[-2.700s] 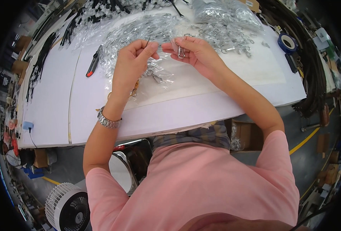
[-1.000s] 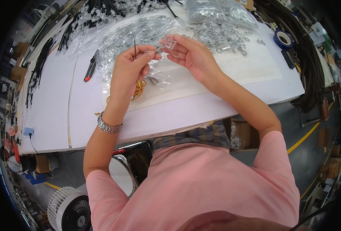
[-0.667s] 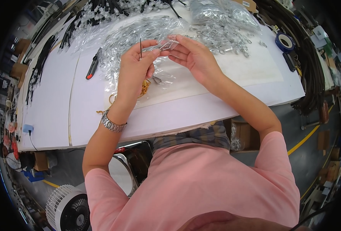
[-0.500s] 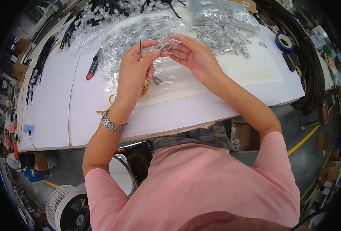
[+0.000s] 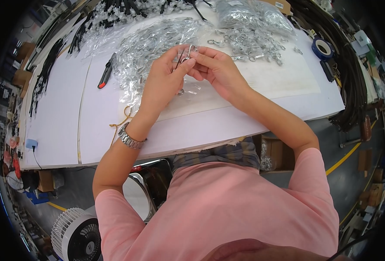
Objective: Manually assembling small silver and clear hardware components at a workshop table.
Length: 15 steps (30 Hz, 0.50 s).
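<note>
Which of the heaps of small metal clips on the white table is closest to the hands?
The heap in clear bags just beyond the left hand; the loose clips and the bagged pile lie farther to the right.

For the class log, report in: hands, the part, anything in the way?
Left hand and right hand both pinching one small metal clip above the white table. Clear bagged clips lie just beyond. Nothing between the hands.

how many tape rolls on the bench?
1. A blue tape roll lies at the far right of the white table, beside the black cable bundle. Others could be hidden under the heap of bagged metal clips.
</note>
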Tool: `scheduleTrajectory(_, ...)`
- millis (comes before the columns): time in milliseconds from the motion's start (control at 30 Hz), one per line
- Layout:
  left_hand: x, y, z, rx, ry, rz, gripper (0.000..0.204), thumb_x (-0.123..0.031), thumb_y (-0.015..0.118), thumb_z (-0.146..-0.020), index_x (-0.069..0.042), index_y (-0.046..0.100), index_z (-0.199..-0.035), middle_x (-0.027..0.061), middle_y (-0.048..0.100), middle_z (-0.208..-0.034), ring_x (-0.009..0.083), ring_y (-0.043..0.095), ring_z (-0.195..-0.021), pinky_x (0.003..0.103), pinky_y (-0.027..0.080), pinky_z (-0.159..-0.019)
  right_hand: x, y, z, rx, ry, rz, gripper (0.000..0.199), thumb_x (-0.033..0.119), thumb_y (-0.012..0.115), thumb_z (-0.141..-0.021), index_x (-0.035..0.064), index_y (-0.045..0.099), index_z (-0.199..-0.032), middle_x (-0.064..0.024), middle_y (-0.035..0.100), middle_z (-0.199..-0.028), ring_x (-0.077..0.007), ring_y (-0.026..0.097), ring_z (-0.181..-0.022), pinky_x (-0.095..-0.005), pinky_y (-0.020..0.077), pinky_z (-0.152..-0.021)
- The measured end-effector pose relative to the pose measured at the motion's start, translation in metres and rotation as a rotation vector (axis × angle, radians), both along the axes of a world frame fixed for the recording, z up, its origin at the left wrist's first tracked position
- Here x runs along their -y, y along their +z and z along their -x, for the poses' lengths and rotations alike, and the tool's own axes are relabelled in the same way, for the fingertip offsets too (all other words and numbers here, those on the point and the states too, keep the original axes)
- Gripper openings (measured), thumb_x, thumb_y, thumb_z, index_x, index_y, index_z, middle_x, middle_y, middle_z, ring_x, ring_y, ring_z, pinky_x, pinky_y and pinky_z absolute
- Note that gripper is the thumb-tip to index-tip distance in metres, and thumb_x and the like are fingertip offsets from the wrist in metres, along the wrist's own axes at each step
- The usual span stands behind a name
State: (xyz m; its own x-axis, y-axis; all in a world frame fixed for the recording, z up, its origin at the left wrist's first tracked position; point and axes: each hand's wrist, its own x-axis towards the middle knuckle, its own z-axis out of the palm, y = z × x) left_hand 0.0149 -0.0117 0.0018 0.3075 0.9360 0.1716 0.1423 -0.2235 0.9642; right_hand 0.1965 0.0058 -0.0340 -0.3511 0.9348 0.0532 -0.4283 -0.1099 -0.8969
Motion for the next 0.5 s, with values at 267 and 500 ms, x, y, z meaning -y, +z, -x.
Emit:
scheduleTrajectory(267,-0.021,0.002,0.029,0.199,-0.073,0.143,0.028,-0.020,0.068,-0.099,0.002,0.069,-0.116,0.0001,0.067,-0.073,0.0003,0.041,-0.049,0.017,0.026,-0.043,0.005,0.017,0.002,0.046,0.015,0.002,0.041,0.017,0.070,-0.098,-0.0050,0.054,-0.128,-0.0135,0.071,-0.104,-0.0183,0.070,-0.093,-0.0331,0.0595,-0.092)
scheduleTrajectory(500,-0.012,0.006,0.019,0.044,0.054,0.065,0.020,-0.020,0.075,-0.092,0.000,0.072,-0.095,-0.0009,0.067,-0.073,-0.0003,0.043,-0.052,0.018,0.027,-0.045,-0.001,0.026,-0.004,0.385,0.073,-0.308,0.032,0.026,0.062,-0.103,-0.0015,0.063,-0.120,-0.0097,0.074,-0.097,-0.0140,0.070,-0.088,-0.0283,0.0574,-0.083)
